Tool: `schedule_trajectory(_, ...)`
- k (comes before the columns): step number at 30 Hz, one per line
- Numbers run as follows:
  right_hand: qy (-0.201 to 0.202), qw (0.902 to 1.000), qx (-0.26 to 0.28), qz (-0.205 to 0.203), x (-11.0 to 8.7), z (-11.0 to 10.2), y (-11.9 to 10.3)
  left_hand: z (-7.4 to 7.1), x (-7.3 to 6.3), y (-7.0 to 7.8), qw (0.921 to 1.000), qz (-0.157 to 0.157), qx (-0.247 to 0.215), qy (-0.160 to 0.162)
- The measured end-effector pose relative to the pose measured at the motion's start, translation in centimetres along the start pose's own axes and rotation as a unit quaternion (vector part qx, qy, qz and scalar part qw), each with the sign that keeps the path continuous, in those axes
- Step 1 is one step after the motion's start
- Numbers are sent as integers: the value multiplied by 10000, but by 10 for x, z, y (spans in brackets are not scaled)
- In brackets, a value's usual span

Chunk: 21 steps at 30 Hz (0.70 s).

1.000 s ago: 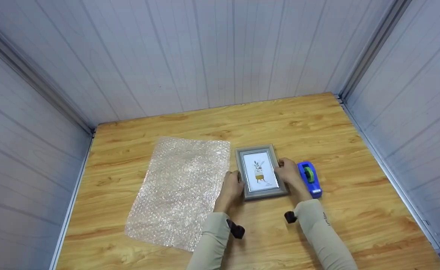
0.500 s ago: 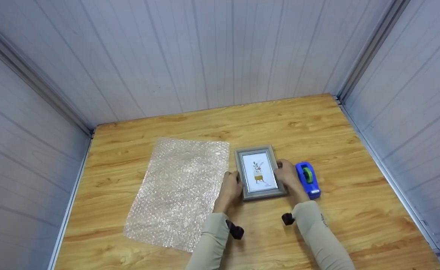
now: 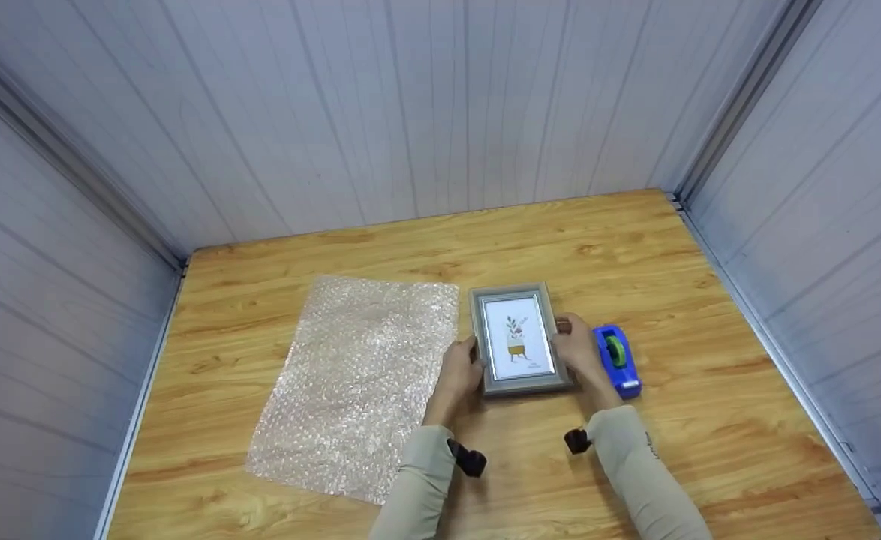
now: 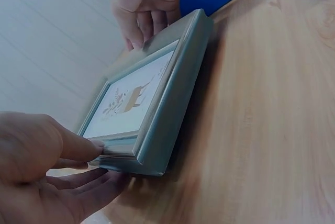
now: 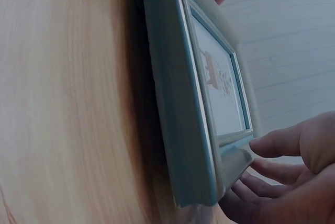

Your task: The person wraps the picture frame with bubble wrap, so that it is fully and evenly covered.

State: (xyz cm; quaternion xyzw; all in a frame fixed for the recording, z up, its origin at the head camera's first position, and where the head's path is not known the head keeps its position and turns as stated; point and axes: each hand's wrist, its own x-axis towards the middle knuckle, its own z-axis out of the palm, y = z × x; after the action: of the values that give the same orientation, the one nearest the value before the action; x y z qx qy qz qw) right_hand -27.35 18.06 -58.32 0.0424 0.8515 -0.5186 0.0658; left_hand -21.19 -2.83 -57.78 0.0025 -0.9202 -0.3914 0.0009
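Observation:
A grey picture frame (image 3: 524, 385) with a potted-plant print faces up between both hands, slightly raised over the table. My left hand (image 3: 458, 371) grips its left edge; in the left wrist view that thumb lies on the front and the fingers go beneath the picture frame (image 4: 175, 103). On the opposite edge, my right hand (image 3: 578, 351) pinches it, thumb on the front and fingers curling under, as the right wrist view shows. Just right of that hand is a blue tape dispenser (image 3: 628, 381) with a green roll. Left of the frame, a sheet of bubble wrap (image 3: 358, 382) lies flat.
The wood-patterned table (image 3: 718, 420) is bounded by pale panel walls (image 3: 440, 112) at the back and both sides. The bubble wrap's right edge runs close beside the left hand and forearm. A strapped black camera (image 3: 469, 459) sits at the left wrist.
Both hands have lifted the picture frame slightly off the table, and its face has tilted a little. The bubble wrap and tape dispenser stay where they were.

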Motion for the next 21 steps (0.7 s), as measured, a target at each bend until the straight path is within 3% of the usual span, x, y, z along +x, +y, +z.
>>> schedule_trajectory(12, 76, 9991, 241, -330, -7, 7, -14, -20, 1, 2, 9980, -545, -316, -67)
schedule_trajectory(21, 67, 9958, 584, -697, -12, 21, -27, -41, -3, -10, 9965, -548, -634, 21)
